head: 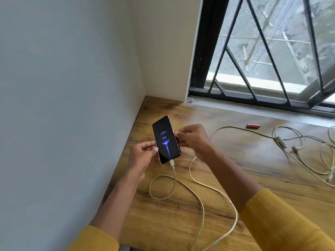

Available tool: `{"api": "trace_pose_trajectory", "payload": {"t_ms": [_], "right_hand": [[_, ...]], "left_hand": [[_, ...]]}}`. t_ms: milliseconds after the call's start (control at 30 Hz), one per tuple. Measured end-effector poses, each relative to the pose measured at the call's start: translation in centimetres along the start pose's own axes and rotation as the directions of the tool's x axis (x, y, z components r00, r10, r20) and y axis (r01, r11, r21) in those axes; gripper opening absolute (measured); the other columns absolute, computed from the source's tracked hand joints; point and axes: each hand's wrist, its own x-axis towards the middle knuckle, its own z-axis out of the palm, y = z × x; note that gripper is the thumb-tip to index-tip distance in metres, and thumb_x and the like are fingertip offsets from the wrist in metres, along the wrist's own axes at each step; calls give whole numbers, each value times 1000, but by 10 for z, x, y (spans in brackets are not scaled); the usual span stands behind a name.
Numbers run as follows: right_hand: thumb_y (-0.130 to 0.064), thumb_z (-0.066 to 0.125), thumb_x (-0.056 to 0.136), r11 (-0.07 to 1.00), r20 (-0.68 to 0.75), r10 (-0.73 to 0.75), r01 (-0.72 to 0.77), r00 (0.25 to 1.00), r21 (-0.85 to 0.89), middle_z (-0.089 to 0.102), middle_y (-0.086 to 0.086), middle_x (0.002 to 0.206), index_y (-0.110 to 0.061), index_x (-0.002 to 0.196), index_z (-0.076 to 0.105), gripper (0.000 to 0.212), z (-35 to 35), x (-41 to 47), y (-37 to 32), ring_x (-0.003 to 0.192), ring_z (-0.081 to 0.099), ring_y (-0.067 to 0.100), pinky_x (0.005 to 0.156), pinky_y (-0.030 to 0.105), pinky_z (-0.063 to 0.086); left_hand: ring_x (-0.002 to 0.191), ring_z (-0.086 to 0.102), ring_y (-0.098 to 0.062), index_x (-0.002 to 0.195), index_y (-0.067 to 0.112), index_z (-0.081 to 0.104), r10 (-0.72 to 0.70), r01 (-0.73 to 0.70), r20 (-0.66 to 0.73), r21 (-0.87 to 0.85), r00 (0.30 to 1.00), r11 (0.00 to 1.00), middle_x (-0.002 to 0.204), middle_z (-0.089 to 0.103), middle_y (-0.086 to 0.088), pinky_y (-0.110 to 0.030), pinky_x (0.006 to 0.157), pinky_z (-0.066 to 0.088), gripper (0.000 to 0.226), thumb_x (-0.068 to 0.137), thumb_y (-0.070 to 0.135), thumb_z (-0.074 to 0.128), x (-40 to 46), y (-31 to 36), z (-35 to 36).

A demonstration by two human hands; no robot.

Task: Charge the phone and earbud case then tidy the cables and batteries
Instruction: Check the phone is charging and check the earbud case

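Phone (pixel 166 139) held above the left part of the desk (pixel 235 160), screen up and lit with a blue charging graphic and the figure 84. Gripped on both long edges: left hand (pixel 143 154) pinching the lower left edge, right hand (pixel 192 138) curled round the right edge, hands apart with the phone between them. White plug seated in the phone's bottom end, with the cable (pixel 199 201) running down from it, forming a small loop on the wood and trailing toward the near edge; a second strand curving from under the right wrist down the same way. Farther right, near the sill, a red battery (pixel 253 126) lying on its side, alone. Beyond it a loose tangle of pale cables (pixel 297 142) with a small inline block and bare connectors, well apart from the phone. Mustard sleeves (pixel 282 223) on both forearms. Barred window (pixel 262 51) behind, grey wall (pixel 63 87) to the left.
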Motion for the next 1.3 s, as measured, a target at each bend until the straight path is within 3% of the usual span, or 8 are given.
{"api": "trace_pose_trajectory", "payload": {"t_ms": [200, 533, 667, 833, 1033, 1167, 1300], "right_hand": [[-8, 73, 98, 982, 51, -123, 114, 991, 148, 73, 19, 85, 16, 103, 71, 25, -21, -21, -23, 75, 69, 25, 69, 31, 60], [-9, 75, 91, 877, 343, -323, 143, 882, 458, 69, 14, 88, -5, 98, 76, 7, -63, -62, -52, 73, 64, 20, 67, 28, 57], [-21, 91, 79, 836, 421, -399, 134, 814, 533, 63, 9, 83, -7, 96, 73, 29, -68, -69, -60, 70, 60, 15, 64, 25, 53], [-25, 93, 76, 786, 468, -484, 132, 740, 604, 64, 2, 77, -12, 94, 74, 29, -72, -81, -72, 65, 60, 11, 63, 21, 51], [-26, 94, 75, 753, 467, -539, 153, 701, 640, 70, 1, 81, -15, 95, 77, 29, -71, -92, -87, 68, 66, 11, 67, 22, 56], [-26, 94, 74, 743, 444, -549, 169, 708, 648, 70, 2, 83, -14, 95, 77, 30, -71, -96, -92, 69, 65, 11, 67, 22, 55], [-25, 93, 75, 728, 423, -571, 196, 703, 657, 70, 2, 83, -14, 95, 77, 28, -72, -100, -96, 69, 65, 11, 66, 22, 53]], "left_hand": [[89, 78, -17, 113, 6, 75, 113, -68, 117, -334, 987, 940, 98, 82, -8, -29, 77, 64, 26, 92, -9, 71, -27, 31, -4], [105, 74, -33, 124, 1, 72, 352, -204, 291, -436, 889, 876, 117, 75, -24, -40, 88, 64, 46, 80, 6, 84, -63, 84, -25], [109, 71, -32, 127, 3, 70, 439, -215, 386, -501, 812, 839, 120, 72, -24, -40, 94, 62, 65, 72, 26, 96, -75, 99, -31], [93, 75, -20, 114, 9, 73, 531, -220, 466, -569, 707, 792, 101, 77, -9, -28, 81, 61, 32, 83, 5, 81, -91, 118, -30], [115, 56, -42, 142, -7, 54, 535, -185, 468, -607, 704, 773, 128, 57, -29, -46, 99, 57, 80, 77, 19, 93, -90, 130, -28], [115, 58, -41, 143, -8, 53, 564, -172, 488, -635, 666, 753, 132, 52, -33, -44, 97, 58, 80, 78, 19, 93, -94, 135, -28], [113, 70, -32, 135, 1, 65, 596, -195, 485, -648, 639, 736, 120, 70, -22, -40, 94, 60, 62, 81, 19, 90, -100, 141, -27]]}}
